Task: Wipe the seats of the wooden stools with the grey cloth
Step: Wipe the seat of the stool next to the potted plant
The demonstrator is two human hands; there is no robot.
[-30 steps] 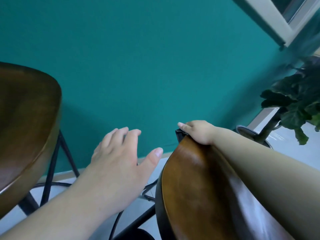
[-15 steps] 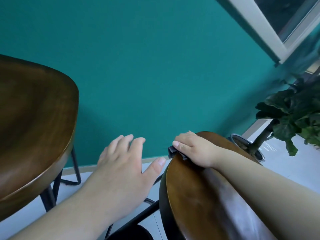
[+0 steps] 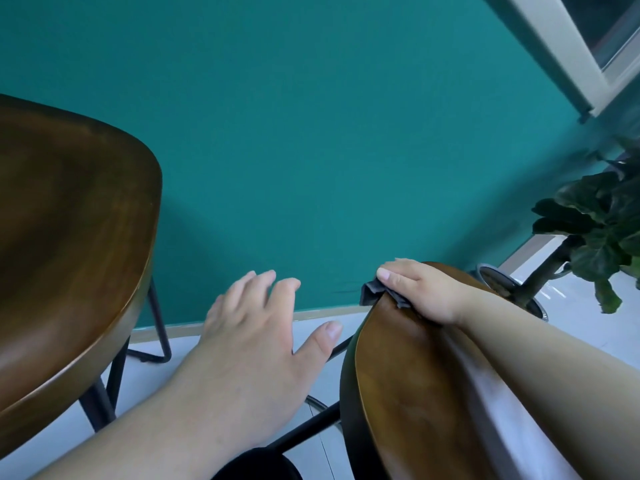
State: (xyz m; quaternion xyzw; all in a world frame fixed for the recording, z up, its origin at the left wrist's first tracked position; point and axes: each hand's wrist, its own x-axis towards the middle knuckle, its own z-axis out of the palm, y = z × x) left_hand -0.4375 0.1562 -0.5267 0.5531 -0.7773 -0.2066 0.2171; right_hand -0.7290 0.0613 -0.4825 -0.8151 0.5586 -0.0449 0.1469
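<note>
Right hand [image 3: 426,292] clamps the grey cloth [image 3: 372,293]: fingers bent over the bunched fabric, pinning it to the far-left rim of the near stool seat [image 3: 412,382]. Cloth lies mostly under palm & fingers. Only a dark fold shows, jutting past the fingertips and hanging just off the seat's edge. Forearm runs along the seat from its near side to the rim, prob. so arm weight bears down through the wipe stroke. Judged step: edge pass on this seat, w/ the cloth wrapped over the rim to cover it. Left hand [image 3: 256,330] holds nothing, fingers spread & relaxed. It hovers left of the seat and clear of it, approx. over the black frame, likely kept free for balance or to steady the stool. Second stool seat [image 3: 69,258] stands well to the left of the near seat, untouched. Potted plant [image 3: 595,223] sits right of the seat, beyond its far edge. Teal wall [image 3: 311,133] rises behind it.
</note>
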